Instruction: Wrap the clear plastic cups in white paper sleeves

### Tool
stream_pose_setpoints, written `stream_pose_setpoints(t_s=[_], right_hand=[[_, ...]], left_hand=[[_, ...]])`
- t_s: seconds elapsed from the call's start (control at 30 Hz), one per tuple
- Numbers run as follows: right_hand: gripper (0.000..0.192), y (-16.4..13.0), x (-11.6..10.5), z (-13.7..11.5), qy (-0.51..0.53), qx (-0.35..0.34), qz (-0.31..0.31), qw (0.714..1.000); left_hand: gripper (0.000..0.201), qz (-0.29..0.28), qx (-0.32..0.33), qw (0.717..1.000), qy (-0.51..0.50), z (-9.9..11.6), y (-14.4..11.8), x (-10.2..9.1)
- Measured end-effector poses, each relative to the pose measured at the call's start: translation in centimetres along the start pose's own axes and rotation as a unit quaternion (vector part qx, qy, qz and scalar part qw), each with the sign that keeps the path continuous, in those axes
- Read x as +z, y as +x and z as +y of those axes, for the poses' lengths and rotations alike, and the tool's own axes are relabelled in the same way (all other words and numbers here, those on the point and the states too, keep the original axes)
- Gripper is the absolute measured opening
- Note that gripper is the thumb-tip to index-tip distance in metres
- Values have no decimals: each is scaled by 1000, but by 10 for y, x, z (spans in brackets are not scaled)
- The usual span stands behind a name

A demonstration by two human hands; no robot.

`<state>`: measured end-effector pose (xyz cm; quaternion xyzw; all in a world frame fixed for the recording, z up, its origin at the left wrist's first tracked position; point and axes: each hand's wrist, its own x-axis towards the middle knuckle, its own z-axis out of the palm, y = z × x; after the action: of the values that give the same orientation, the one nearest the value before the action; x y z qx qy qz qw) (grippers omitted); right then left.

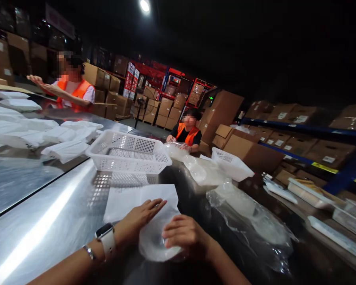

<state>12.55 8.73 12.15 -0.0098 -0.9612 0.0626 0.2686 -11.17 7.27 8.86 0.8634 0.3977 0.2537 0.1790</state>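
My left hand (145, 215) lies with its fingers stretched out over white paper (126, 198) and the upper part of a translucent white piece (154, 241) with a rounded near edge. The paper rests on the shiny metal table. My right hand (186, 233) curls its fingers around the right side of that translucent piece; its thumb is hard to make out. Whether the piece is a bag or a disc, I cannot tell. Just beyond my hands stands a white perforated plastic basket (130, 164).
White wrapped packets (65, 146) lie piled at left. Clear plastic bags of translucent pieces (249, 217) lie at right, near a second white basket (231, 164). Two people in orange vests (77, 93) work across the tables (50, 213). Shelves of cardboard boxes (323, 152) stand at right.
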Motion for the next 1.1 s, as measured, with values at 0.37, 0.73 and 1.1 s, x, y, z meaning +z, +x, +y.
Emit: stream_pose_setpoints(t_s=[0.37, 0.73, 1.1], right_hand=[[21, -26, 14, 23, 28, 101, -97, 990], [7, -11, 24, 1, -364, 166, -107, 910], [54, -1, 23, 5, -198, 3, -20, 980]], left_hand=[[100, -74, 50, 995, -46, 4, -4, -14], [74, 15, -46, 999, 24, 26, 0, 0], [81, -33, -51, 997, 54, 11, 2, -1]])
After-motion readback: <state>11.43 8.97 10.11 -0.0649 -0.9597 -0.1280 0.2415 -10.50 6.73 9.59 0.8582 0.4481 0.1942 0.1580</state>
